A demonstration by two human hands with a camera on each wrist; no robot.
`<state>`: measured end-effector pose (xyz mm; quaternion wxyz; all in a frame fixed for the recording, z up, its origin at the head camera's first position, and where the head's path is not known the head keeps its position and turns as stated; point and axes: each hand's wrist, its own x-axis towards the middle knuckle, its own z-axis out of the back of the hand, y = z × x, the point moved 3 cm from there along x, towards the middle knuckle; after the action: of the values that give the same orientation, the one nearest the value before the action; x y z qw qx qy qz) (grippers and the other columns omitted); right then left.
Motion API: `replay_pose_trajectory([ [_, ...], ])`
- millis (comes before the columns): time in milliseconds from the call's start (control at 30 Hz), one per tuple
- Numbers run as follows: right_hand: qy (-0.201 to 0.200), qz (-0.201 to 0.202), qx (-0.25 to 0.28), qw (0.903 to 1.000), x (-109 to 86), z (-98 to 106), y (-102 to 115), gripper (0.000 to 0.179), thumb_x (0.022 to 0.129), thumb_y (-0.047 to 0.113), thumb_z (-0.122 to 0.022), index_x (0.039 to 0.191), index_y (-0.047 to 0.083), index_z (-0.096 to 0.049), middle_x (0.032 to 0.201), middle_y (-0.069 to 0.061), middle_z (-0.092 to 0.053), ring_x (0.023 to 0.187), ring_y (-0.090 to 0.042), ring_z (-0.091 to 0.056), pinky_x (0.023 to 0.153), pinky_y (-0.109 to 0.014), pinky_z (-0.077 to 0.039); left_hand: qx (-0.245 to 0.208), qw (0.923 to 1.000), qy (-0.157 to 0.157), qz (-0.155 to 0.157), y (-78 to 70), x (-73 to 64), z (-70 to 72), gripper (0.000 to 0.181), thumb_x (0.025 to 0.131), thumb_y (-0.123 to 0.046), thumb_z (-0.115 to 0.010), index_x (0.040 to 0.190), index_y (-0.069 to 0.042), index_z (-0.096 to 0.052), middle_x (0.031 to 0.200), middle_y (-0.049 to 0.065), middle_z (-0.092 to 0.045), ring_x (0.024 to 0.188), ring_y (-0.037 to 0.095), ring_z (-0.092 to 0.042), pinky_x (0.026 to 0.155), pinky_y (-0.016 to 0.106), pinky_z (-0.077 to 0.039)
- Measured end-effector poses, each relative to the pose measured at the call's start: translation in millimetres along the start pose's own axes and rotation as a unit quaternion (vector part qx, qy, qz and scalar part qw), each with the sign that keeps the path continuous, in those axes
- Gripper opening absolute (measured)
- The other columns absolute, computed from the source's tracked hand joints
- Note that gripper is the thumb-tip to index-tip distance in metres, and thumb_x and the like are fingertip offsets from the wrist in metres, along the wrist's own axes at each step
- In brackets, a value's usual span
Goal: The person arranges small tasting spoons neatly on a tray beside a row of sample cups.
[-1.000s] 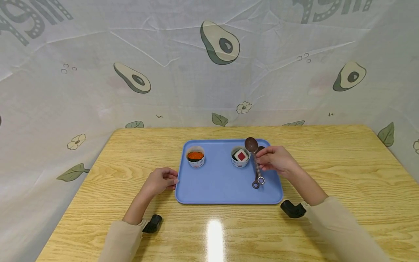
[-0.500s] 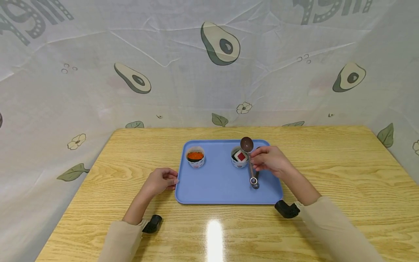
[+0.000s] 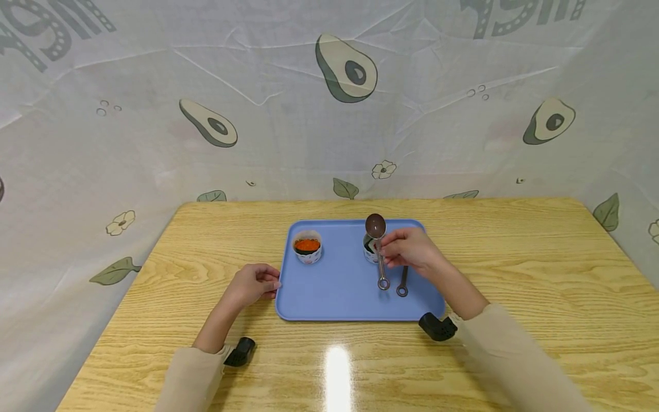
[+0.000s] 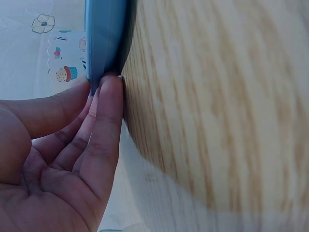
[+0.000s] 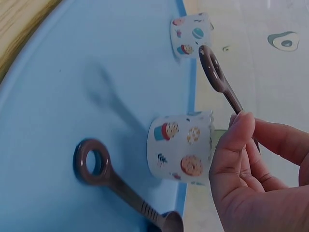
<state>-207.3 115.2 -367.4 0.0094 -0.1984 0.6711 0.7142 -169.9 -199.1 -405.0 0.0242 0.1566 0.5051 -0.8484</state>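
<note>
My right hand (image 3: 412, 250) pinches the handle of a brown measuring spoon (image 3: 376, 226) by thumb and fingers, holding it above the blue tray (image 3: 334, 292). Its bowl overlaps the right paper cup (image 3: 369, 254), which has sushi inside, partly hidden by hand and spoon. A second brown spoon (image 5: 130, 191) lies on the tray, its ring handle toward the front. At the tray's left edge, my left hand (image 3: 255, 284) pinches the rim between thumb and fingers, as the left wrist view shows. Another paper cup (image 3: 309, 257) holds orange-topped sushi (image 3: 307, 246) at the tray's back left.
The tray rests on a wooden table (image 3: 520, 274). Behind the table hangs a pale cloth (image 3: 278, 143) printed with avocados. Black camera mounts sit at both wrists, close above the table.
My right hand has carried the spoon leftward, from above the second spoon to over the right paper cup. More of the second spoon's handle shows. The left hand has stayed at the tray edge.
</note>
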Motion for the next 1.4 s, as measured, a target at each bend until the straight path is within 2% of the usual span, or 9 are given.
replay_pose_trajectory([
  [867, 0.018, -0.016, 0.015, 0.9996, 9.0, -32.4, 1.9, 0.013, 0.082, -0.013, -0.054, 0.095, -0.012, -0.051, 0.069, -0.009, -0.057, 0.055, -0.014, -0.057, 0.051, -0.023, -0.053, 0.008, 1.0000, 0.000, -0.001, -0.6, 0.0, -0.4, 0.019, 0.086, 0.007, -0.056, 0.104, 0.013, -0.056, 0.081, 0.013, -0.059, 0.068, 0.016, -0.061, 0.064, 0.030, -0.057],
  [1400, 0.004, -0.032, 0.009, 0.9994, 16.1, -58.2, 1.2, 0.014, 0.078, -0.016, -0.058, 0.090, -0.011, -0.055, 0.068, -0.012, -0.057, 0.050, -0.015, -0.057, 0.047, -0.026, -0.054, 0.002, 1.0000, 0.002, 0.001, -1.0, 0.1, -0.9, 0.019, 0.086, 0.008, -0.056, 0.104, 0.014, -0.056, 0.081, 0.013, -0.058, 0.067, 0.015, -0.060, 0.064, 0.030, -0.057],
])
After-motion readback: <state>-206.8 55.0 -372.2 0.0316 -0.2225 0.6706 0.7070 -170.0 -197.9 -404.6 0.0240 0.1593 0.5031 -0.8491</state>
